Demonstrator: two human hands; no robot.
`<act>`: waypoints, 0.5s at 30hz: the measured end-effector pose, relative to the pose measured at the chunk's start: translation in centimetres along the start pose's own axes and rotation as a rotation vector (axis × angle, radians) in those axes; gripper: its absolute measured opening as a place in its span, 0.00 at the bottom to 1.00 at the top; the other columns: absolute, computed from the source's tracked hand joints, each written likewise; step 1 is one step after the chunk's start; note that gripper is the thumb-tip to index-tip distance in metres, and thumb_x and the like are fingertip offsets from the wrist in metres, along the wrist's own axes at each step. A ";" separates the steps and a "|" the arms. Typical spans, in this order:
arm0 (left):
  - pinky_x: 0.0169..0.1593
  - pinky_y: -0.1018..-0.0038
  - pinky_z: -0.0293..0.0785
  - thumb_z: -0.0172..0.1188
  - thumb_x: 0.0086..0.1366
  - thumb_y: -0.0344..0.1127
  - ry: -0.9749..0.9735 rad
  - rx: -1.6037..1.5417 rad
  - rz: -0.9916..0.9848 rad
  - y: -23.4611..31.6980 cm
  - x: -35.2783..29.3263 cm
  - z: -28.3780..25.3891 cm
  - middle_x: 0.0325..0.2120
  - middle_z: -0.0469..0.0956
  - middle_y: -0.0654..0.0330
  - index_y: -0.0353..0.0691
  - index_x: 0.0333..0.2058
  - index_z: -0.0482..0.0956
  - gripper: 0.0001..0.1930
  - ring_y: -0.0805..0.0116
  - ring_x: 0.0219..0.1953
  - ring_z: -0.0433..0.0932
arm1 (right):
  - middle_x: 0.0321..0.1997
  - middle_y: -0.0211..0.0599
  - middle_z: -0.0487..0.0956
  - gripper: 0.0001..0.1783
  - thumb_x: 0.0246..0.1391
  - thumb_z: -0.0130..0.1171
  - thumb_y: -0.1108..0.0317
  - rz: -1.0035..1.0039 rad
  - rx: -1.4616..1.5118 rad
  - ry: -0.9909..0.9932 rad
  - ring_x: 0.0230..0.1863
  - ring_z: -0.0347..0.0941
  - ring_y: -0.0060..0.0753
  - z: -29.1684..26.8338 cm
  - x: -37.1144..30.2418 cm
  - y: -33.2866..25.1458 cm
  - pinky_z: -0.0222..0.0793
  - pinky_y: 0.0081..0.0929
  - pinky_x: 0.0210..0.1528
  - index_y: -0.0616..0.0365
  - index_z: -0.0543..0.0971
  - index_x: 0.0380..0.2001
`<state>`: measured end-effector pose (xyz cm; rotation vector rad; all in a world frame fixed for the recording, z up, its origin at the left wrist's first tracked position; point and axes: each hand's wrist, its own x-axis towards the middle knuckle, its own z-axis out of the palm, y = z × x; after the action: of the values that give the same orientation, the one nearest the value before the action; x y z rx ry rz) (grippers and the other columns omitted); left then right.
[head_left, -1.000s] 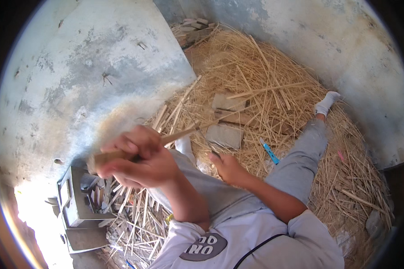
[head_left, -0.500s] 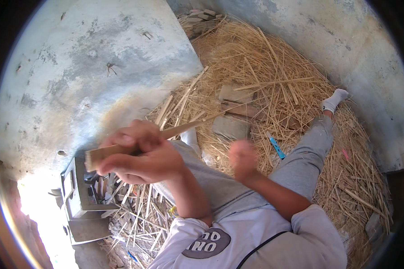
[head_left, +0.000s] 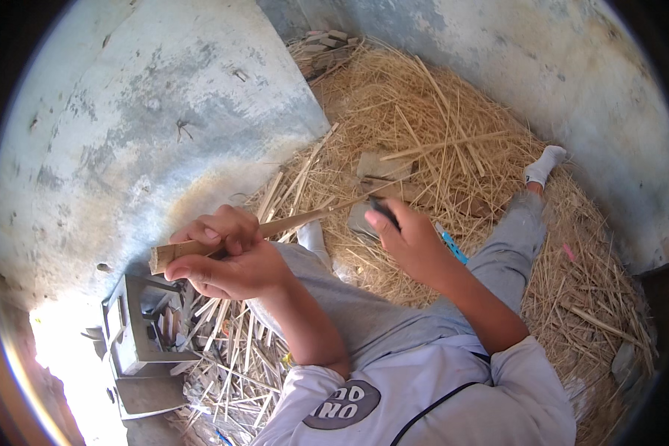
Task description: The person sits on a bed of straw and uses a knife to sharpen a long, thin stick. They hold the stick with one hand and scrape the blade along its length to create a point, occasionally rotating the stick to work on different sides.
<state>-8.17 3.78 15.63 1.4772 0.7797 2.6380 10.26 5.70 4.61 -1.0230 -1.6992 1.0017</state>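
Observation:
A long, tapering wooden stick (head_left: 297, 221) is gripped by my left hand (head_left: 234, 256), its thick squared end jutting out past the thumb. From there it slants up to the right, and its thin end reaches close to my right hand (head_left: 412, 241). That hand is closed around a small dark object (head_left: 385, 213), mostly covered by the fingers; its kind does not show. Whether the dark object touches the stick I cannot tell. Just beyond my right forearm, by my trouser leg, lies a slim light-blue item (head_left: 451, 244).
Straw and shavings (head_left: 424, 104) cover the floor, with a flat stone block (head_left: 364, 221) between my legs. At left stands a grey open-fronted case (head_left: 130, 327) beside split sticks (head_left: 234, 334). Worn pale walls (head_left: 149, 111) rise around; my outstretched leg (head_left: 509, 245) lies to the right.
My right hand, blurred before, has turned and moved slightly up, and the dark object in it now shows. My left hand keeps its hold on the stick, nearly in place.

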 end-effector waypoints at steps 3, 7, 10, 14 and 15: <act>0.15 0.83 0.46 0.33 0.72 0.64 0.144 0.186 0.009 0.1 -0.6 1.4 0.12 0.58 0.68 0.42 0.27 0.65 0.30 0.81 0.11 0.50 | 0.18 0.43 0.71 0.18 0.65 0.53 0.56 -0.211 0.134 0.173 0.19 0.70 0.37 -0.5 1.1 -3.6 0.65 0.34 0.23 0.62 0.70 0.42; 0.14 0.83 0.47 0.34 0.72 0.64 0.152 0.251 0.057 0.5 -1.3 3.5 0.12 0.59 0.67 0.41 0.26 0.64 0.31 0.81 0.11 0.51 | 0.21 0.53 0.75 0.16 0.66 0.49 0.60 0.020 -0.081 0.051 0.25 0.76 0.55 6.1 -2.4 6.4 0.69 0.43 0.30 0.67 0.71 0.38; 0.13 0.82 0.48 0.33 0.70 0.66 0.014 -0.082 0.107 0.5 -2.7 2.5 0.11 0.58 0.69 0.42 0.26 0.63 0.30 0.81 0.11 0.51 | 0.25 0.60 0.77 0.19 0.66 0.47 0.57 0.228 -0.188 -0.135 0.28 0.75 0.63 7.1 -2.8 10.1 0.68 0.50 0.32 0.67 0.71 0.36; 0.13 0.79 0.47 0.32 0.69 0.68 -0.189 -0.263 -0.102 0.2 -1.1 -0.3 0.11 0.56 0.69 0.44 0.29 0.61 0.30 0.79 0.11 0.51 | 0.17 0.43 0.74 0.24 0.67 0.47 0.50 0.422 0.143 -0.255 0.19 0.72 0.42 7.0 -3.0 10.3 0.67 0.39 0.26 0.62 0.71 0.30; 0.13 0.79 0.47 0.32 0.69 0.68 -0.226 -0.279 -0.110 0.2 -1.2 -0.2 0.11 0.55 0.69 0.44 0.28 0.60 0.30 0.79 0.11 0.50 | 0.15 0.39 0.72 0.25 0.67 0.47 0.48 0.551 0.282 -0.334 0.17 0.71 0.36 6.6 -2.7 9.9 0.66 0.36 0.24 0.61 0.71 0.28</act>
<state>-7.59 3.21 14.74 1.5657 0.4390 2.3311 6.78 5.25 -7.09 -1.2100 -1.4927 1.7981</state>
